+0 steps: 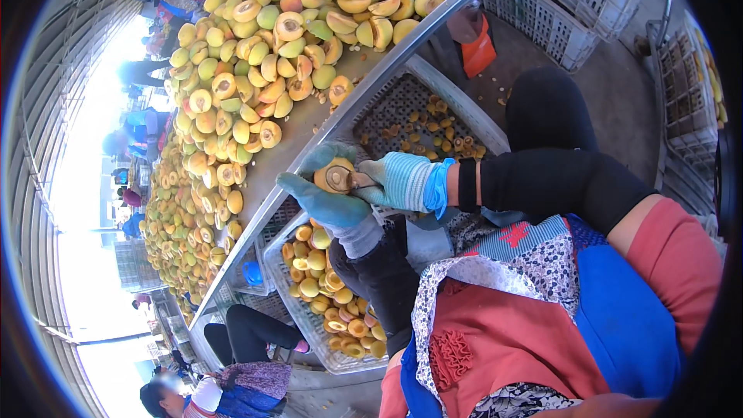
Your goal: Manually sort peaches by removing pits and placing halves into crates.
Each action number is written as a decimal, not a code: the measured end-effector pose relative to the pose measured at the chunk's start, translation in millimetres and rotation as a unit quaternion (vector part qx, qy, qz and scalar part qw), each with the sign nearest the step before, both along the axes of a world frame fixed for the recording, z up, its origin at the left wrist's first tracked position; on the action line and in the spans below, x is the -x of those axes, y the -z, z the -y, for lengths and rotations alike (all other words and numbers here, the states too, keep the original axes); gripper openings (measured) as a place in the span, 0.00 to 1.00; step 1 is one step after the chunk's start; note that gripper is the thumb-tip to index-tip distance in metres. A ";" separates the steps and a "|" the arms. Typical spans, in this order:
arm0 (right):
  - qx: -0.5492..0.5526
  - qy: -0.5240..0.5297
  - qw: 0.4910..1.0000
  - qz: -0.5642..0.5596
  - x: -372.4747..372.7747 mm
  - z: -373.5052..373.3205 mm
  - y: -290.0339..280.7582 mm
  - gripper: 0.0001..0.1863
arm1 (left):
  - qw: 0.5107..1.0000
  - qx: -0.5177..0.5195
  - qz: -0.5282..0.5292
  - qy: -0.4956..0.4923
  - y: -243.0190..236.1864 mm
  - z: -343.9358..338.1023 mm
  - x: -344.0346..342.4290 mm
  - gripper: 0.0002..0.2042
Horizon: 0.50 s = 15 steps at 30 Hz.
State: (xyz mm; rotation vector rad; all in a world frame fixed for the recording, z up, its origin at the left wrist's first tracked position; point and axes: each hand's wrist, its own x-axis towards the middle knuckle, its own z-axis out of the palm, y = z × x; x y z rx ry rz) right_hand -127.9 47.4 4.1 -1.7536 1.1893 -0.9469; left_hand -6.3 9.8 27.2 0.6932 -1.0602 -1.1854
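Observation:
A yellow peach half [336,176] sits in my left hand [328,203], whose blue glove is wrapped round it with the cut side up. The round middle of the cut face looks brownish. My right hand [398,179], in a striped light-blue glove, is closed with its fingertips at the near side of that cut face. Whatever it pinches is too small and covered to make out. Both hands are over the edge of a sloping table [290,139]. Beyond them lies a large heap of halved peaches [255,70].
Under the table edge, a crate [484,112] contains small brown and yellow pieces. Another crate [280,282] of peach halves stands beside my left arm. White crates [534,23] are stacked at upper right, near an orange bag [477,50]. A co-worker [224,395] sits at lower left.

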 end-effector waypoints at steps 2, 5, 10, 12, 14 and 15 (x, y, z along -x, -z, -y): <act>-0.023 -0.007 1.000 0.019 0.4 0.3 1.1 0.21 | 0.999 -0.021 0.035 0.029 1.0 4.2 -7.4 0.29; -0.070 -0.010 0.993 0.090 -0.8 3.8 2.4 0.20 | 0.997 -0.007 0.039 0.069 -3.0 1.9 -4.4 0.26; -0.055 0.030 0.979 0.193 -7.8 7.9 11.4 0.18 | 0.995 0.031 -0.048 0.077 -6.6 -7.2 8.0 0.25; -0.019 0.037 0.986 0.164 -6.3 5.7 7.7 0.19 | 0.996 -0.020 -0.047 0.078 3.2 -1.7 -2.2 0.26; -0.014 0.011 0.997 0.073 2.1 5.6 1.3 0.21 | 0.995 -0.063 -0.052 0.058 7.9 2.6 -6.4 0.29; -0.012 -0.002 1.000 0.027 4.5 5.5 -0.7 0.22 | 0.995 -0.065 -0.041 0.061 10.9 4.0 -10.1 0.30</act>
